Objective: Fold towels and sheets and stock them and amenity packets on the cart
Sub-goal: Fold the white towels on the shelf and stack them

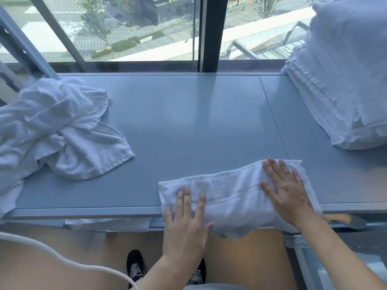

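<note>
A small white towel (230, 195) lies folded into a long strip at the front edge of the blue-grey table (188, 126), its near side hanging a little over the edge. My left hand (186, 225) lies flat on the towel's left end with fingers straight. My right hand (287, 189) presses flat on the towel's right end, fingers spread. Neither hand grips the cloth.
A crumpled heap of unfolded white towels (54, 130) covers the table's left side. A tall stack of folded white linen (343, 84) stands at the right rear. A window runs behind the table. A white cable (62, 260) crosses the lower left above the floor.
</note>
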